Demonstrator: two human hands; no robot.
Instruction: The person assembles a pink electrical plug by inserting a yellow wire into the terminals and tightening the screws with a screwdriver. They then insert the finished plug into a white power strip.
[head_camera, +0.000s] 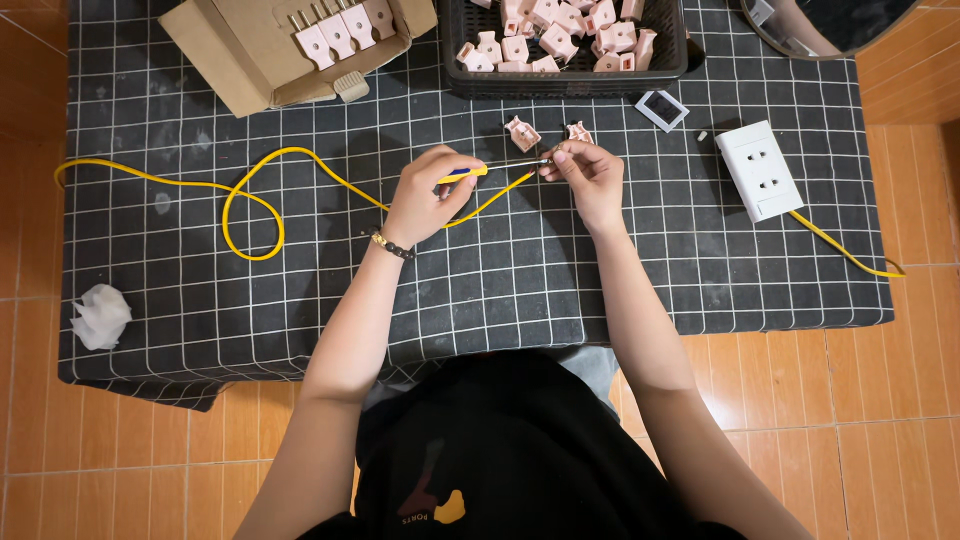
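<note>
Here the left hand (428, 195) grips a light, stiff screwdriver (492, 168) by its handle, while the right hand (588, 172) pinches the limp yellow cable (250, 190) near its end.

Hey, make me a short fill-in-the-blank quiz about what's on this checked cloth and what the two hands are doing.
1. The left hand holds a screwdriver with a blue and ____ handle.
2. The right hand pinches a small part at the screwdriver's ____.
3. The black plastic basket holds many ____ plastic plug parts.
4. The long looping cable runs to a ____ rectangular socket block.

Missing words: yellow; tip; pink; white
</note>
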